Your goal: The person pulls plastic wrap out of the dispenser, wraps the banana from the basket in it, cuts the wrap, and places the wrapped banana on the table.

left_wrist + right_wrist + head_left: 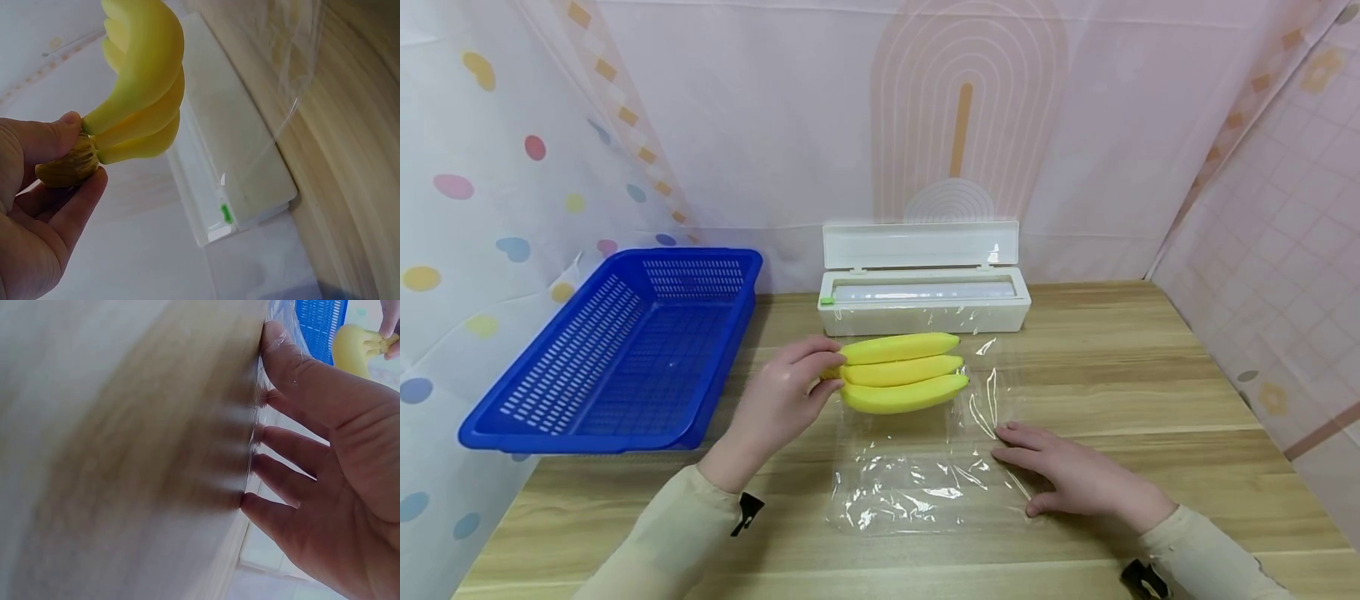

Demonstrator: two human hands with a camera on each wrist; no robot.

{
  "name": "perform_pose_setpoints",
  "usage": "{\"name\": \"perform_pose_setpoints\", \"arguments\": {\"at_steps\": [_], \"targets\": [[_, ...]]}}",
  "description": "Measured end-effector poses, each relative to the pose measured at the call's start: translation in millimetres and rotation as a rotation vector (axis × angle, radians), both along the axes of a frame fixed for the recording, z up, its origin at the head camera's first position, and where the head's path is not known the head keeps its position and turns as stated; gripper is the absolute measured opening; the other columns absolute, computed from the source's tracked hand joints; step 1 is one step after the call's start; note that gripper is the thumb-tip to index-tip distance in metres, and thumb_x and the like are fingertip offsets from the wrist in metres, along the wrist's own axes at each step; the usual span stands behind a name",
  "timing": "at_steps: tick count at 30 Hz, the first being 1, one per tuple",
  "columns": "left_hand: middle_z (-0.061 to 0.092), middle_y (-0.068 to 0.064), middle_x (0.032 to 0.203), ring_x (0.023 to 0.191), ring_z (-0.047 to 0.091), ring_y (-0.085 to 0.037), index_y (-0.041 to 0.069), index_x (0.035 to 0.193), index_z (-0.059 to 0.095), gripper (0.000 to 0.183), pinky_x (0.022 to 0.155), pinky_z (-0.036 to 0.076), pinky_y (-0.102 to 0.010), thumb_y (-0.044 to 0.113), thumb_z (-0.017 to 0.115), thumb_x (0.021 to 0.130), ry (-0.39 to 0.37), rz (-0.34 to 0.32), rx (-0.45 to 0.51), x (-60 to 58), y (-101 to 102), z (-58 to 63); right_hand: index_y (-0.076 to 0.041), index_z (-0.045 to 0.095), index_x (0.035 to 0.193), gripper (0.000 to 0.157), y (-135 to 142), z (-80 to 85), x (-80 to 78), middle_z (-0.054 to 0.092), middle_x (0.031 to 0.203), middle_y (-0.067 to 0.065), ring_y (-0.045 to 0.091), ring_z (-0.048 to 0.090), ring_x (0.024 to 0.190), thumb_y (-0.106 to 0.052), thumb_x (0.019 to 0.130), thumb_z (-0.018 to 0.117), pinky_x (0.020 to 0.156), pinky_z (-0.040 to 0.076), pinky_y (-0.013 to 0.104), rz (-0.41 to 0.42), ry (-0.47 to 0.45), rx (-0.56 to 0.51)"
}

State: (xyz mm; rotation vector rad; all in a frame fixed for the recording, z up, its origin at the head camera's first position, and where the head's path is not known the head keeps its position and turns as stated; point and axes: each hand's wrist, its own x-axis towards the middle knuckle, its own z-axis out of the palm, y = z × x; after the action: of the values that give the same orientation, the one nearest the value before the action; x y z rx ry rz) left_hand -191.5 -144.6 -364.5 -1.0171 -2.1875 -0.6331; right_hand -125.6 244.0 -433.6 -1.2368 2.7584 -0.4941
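A bunch of three yellow bananas [902, 371] is held over a sheet of clear plastic wrap [917, 492] on the wooden table. My left hand [786, 387] pinches the bunch by its brown stem [72, 164], thumb on one side and fingers on the other. On the right edge of the wrap rests my right hand [1067, 475], fingers spread and fingertips pressing the film to the wood. The wrap runs back toward a white cling film box [925, 317], whose lid stands up with a roll showing inside.
To the left a blue plastic basket [700, 367] with slotted walls sits on the table [1120, 358]. A green slider [827, 301] marks the left end of the box's front edge. Patterned cloth [760, 133] hangs behind and at both sides.
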Motion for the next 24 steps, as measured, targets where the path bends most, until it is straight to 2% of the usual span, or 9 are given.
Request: {"name": "perform_pose_setpoints", "arguments": {"at_steps": [8,18,24], "targets": [[0.069,-0.014,0.105,0.096,0.067,-0.03,-0.002,0.097,0.073,0.03,0.083,0.058,-0.038,-0.004,0.086,0.07,-0.065,-0.027,-0.02,-3.6,13.1,-4.6,-0.007,0.055,0.14,0.075,-0.2,1.0,-0.7,0.043,0.15,0.018,0.04,0.04,0.136,-0.042,0.079,0.078,0.103,0.042,0.054,-0.003,-0.01,0.01],[0.069,-0.015,0.105,0.096,0.067,-0.029,-0.002,0.097,0.073,0.032,0.083,0.057,-0.034,-0.004,0.088,0.068,-0.098,-0.067,-0.003,-8.7,28.7,-8.3,-0.007,0.055,0.14,0.074,-0.7,1.3,-0.7,0.043,0.15,0.018,0.04,0.04,0.136,-0.042,0.079,0.078,0.103,0.042,0.055,-0.002,-0.006,0.01],[0.07,-0.014,0.105,0.093,0.068,-0.025,-0.001,0.097,0.074,0.031,0.082,0.057,-0.032,-0.002,0.087,0.069,-0.144,-0.063,-0.005,-10.6,33.5,-10.5,-0.006,0.056,0.139,0.075,-1.0,-0.1,0.0,0.044,0.15,0.019,0.04,0.041,0.135,-0.041,0.077,0.079,0.102,0.042,0.055,0.0,0.011,0.003]]}}
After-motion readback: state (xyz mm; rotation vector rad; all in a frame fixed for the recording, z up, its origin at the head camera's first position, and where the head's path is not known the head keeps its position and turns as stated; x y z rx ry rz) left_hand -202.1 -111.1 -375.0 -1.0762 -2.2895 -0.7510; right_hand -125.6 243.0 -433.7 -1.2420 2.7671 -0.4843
